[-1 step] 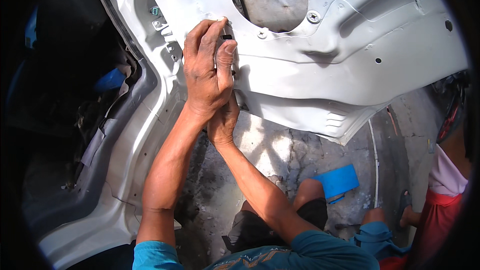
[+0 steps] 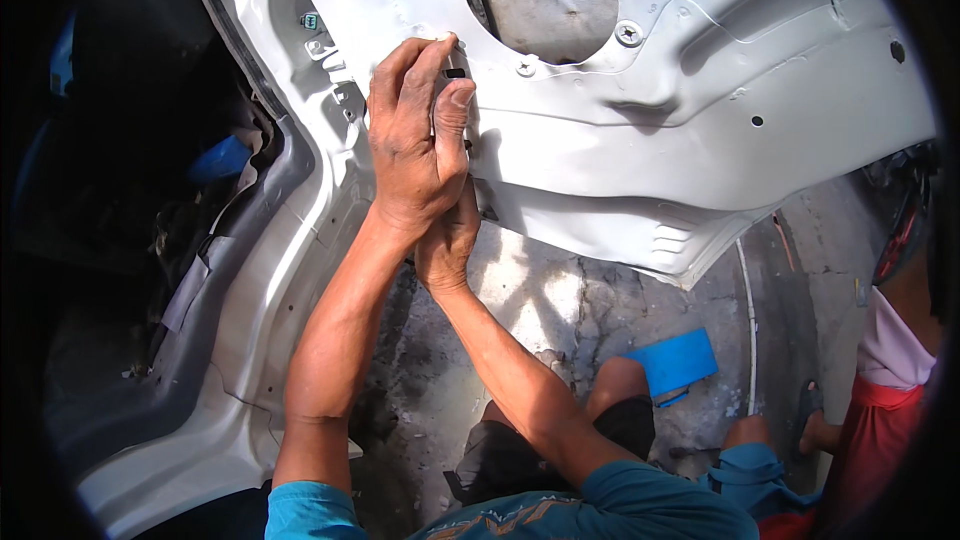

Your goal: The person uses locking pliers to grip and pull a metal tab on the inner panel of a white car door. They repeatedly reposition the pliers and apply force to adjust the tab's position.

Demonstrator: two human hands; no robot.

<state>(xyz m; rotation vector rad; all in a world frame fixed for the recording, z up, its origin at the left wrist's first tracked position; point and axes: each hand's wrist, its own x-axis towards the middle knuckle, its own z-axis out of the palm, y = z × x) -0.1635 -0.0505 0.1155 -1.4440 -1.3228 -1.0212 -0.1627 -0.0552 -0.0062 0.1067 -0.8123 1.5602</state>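
A white car door [image 2: 600, 160] with its bare inner panel fills the upper middle and right. My left hand [image 2: 415, 135] lies against the door's left edge. Its fingers reach upward, their tips bent toward the panel by a small dark slot, and the thumb stands apart from them. Just below, my right hand [image 2: 448, 245] is tucked under the heel of the left one, close to the door's lower corner. The left hand and wrist cover the right hand's fingers, so what they touch is hidden.
The white door frame [image 2: 300, 190] of the car body curves down the left, beside a dark interior. A blue flat object [image 2: 680, 362] rests on the concrete floor [image 2: 520, 290]. Another person, in a red garment [image 2: 880, 450], is at the lower right.
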